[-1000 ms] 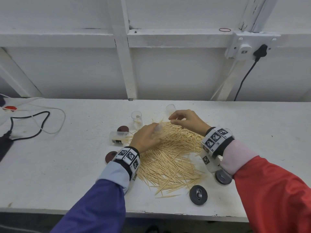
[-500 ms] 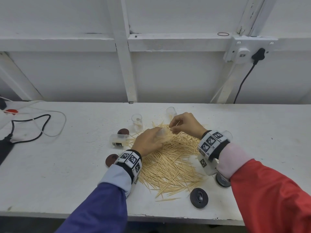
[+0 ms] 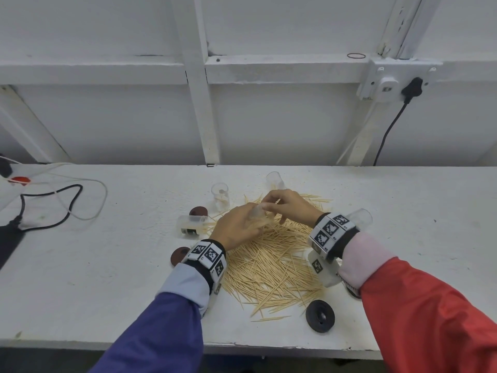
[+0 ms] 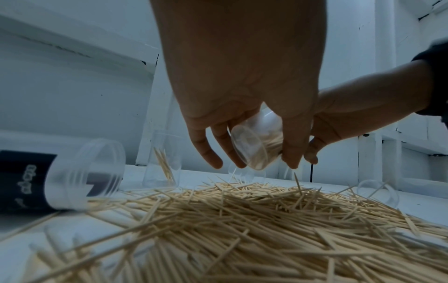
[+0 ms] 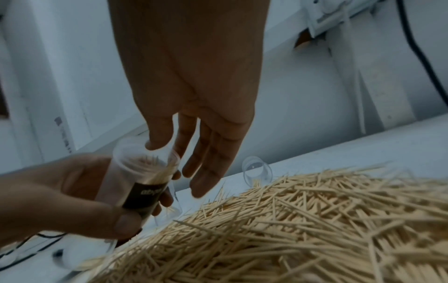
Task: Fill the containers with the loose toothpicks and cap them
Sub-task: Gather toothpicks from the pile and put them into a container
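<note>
We hold a clear toothpick container (image 5: 135,183) in our left hand (image 3: 236,227), thumb and fingers wrapped round its labelled body, above the far left part of the loose toothpick pile (image 3: 271,257). The container is tilted, its open mouth turned toward our right hand (image 3: 287,205), and a bundle of toothpicks already sits inside it. In the right wrist view the right hand's fingers (image 5: 211,160) are extended and loose at the container's mouth, with the thumb tip at the rim; we cannot tell from any view whether they pinch toothpicks.

The pile spreads across the middle of the white table (image 3: 107,278), reaching from the hands toward the near edge. At its left edge 1 labelled container (image 3: 191,224) lies on its side, open end toward the pile. Far of that stands an upright container (image 3: 220,196) with a few toothpicks in it, and a second upright one (image 3: 274,180) stands at the far edge of the pile. Another clear container (image 3: 361,216) shows just beyond our right wristband.

A dark red cap (image 3: 198,211) lies between the lying container and the upright one, and a second (image 3: 179,256) sits left of our left wristband. A black cap (image 3: 320,315) rests at the near right corner of the pile.

On the far left of the table lie a black cable (image 3: 53,208) and a white cable (image 3: 88,200).
</note>
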